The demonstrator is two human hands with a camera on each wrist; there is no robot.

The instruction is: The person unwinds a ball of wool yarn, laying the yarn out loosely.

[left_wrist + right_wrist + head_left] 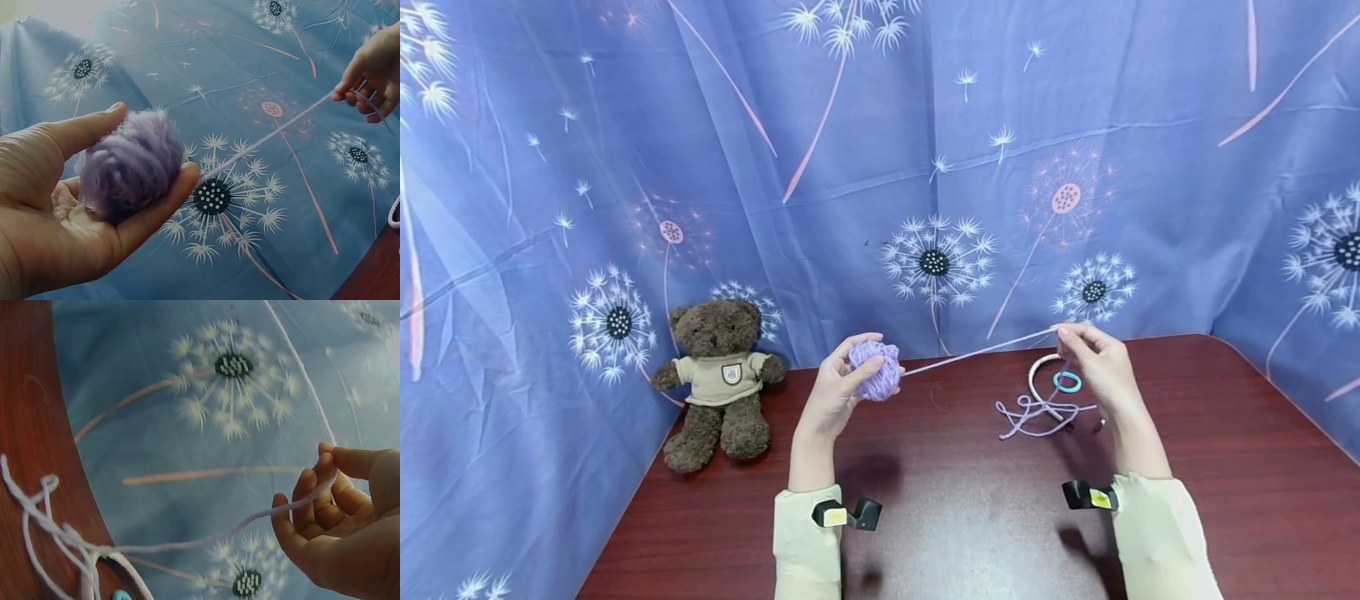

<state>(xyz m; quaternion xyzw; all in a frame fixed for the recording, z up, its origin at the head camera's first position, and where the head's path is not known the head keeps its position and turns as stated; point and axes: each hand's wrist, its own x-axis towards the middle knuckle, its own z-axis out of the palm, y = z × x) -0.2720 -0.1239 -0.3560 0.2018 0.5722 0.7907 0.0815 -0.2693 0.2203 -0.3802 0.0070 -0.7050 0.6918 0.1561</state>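
A fuzzy lilac ball of yarn point(877, 372) is held up over the table in my left hand point(833, 392). The left wrist view shows the thumb and fingers around the yarn ball point(132, 164). From the ball a strand of yarn point(977, 353) runs taut, rising slightly to the right. My right hand point(1101, 367) pinches that strand between thumb and forefinger. In the right wrist view the strand's slack part point(187, 544) crosses the other fingers and hangs down to a loose tangle of yarn point(1037, 414) on the table.
A white ring-shaped band point(1034, 377) and a small turquoise ring point(1067, 382) lie by the yarn tangle. A brown teddy bear point(718, 383) in a beige shirt sits at the table's back left. Behind the dark red table point(955, 475) hangs a blue dandelion-print curtain point(850, 250).
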